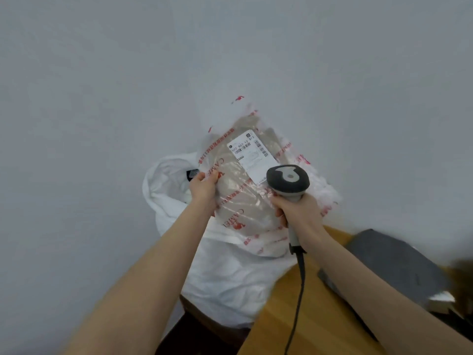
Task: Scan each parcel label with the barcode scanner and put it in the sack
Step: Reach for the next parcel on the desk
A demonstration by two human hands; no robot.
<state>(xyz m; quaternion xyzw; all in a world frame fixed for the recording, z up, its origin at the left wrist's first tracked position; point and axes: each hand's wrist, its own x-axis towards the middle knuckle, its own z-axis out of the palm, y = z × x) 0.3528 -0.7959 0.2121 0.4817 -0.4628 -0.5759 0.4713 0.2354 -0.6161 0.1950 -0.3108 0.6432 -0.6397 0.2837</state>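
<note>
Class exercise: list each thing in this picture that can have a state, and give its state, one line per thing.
Clear parcel: held up over the sack, label facing the camera.
Label: stuck on, unobstructed.
Barcode scanner: gripped, head pointed at the parcel.
Left hand: shut on the parcel's edge.
Right hand: shut on the scanner handle.
White sack: mouth open, something dark inside.
Grey parcel: lying on the wooden table.

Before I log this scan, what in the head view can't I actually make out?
- Label on the parcel: small print too fine to read; its near corner is hidden behind the scanner.
- Sack contents: only one dark item shows; folds and the left hand cover the rest.
- Grey parcel on the table: blurred, cut off by the right edge.
- Right hand: trigger finger hidden.
</note>
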